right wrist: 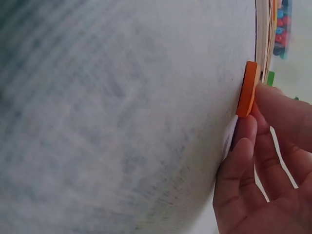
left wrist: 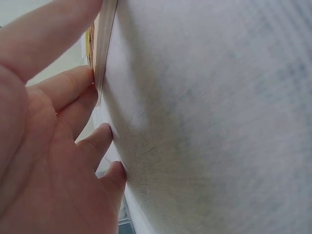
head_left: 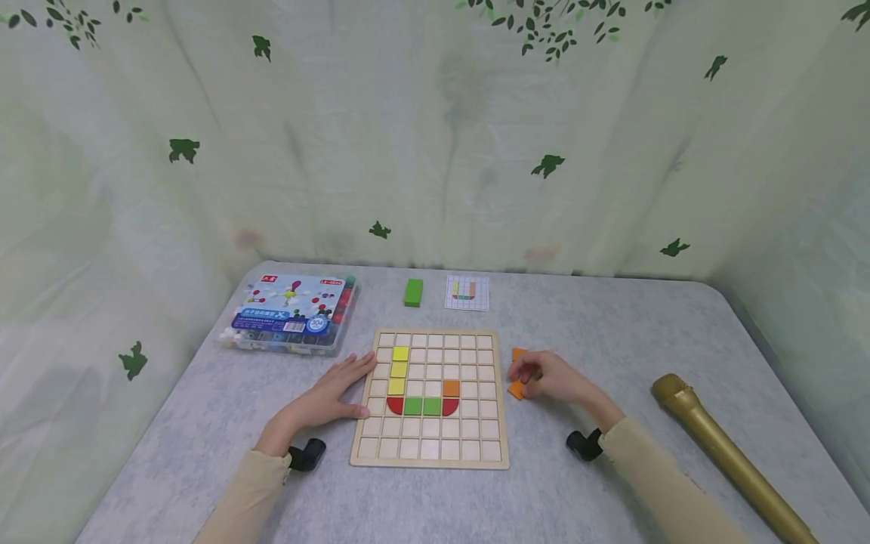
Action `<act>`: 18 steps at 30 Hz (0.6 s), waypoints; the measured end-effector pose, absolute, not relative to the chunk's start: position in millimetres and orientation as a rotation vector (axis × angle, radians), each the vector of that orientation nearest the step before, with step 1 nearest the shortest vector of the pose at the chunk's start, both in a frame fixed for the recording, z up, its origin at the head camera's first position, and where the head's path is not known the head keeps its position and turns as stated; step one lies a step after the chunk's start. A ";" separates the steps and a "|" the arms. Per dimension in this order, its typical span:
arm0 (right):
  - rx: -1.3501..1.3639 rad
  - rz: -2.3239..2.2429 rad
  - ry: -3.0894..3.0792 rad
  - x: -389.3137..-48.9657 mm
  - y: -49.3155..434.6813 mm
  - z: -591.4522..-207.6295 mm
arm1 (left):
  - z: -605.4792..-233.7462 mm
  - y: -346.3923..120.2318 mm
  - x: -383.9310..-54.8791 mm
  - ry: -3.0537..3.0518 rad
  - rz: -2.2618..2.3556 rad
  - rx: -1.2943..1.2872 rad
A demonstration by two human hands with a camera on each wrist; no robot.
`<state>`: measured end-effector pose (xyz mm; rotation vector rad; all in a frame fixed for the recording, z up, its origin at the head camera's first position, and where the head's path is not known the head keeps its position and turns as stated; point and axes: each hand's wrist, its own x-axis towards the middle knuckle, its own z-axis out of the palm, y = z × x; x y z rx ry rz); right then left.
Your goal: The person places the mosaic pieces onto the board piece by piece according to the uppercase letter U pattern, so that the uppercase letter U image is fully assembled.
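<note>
A wooden grid board (head_left: 430,462) lies flat in front of me. On it are three yellow squares (head_left: 398,369), two red corner pieces (head_left: 395,406), two green squares (head_left: 422,406) and an orange square (head_left: 451,388). My left hand (head_left: 333,394) rests along the board's left edge, fingers spread, fingertips at the rim in the left wrist view. Off the right edge, my right hand (head_left: 553,376) has thumb and curled fingers at an orange tile (right wrist: 247,88) close over the table. A second orange tile (head_left: 519,353) shows just past the fingers.
Behind the board are a green block (head_left: 413,292) and a small pattern card (head_left: 467,293) with a coloured figure. A plastic box of model parts (head_left: 292,310) stands at the back left. A gold microphone (head_left: 730,453) lies on the right. Curtains close off the back and sides.
</note>
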<state>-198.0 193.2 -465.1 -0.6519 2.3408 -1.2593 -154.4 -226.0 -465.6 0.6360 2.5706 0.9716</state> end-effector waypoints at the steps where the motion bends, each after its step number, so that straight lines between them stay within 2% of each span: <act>1: -0.655 -1.248 2.353 -197.7 192.3 -464.9 | -465.5 -225.9 -154.4 2.570 0.971 0.637; 18: -0.682 -1.298 2.322 -195.3 193.4 -460.4 | -466.8 -226.2 -154.7 2.568 0.968 0.642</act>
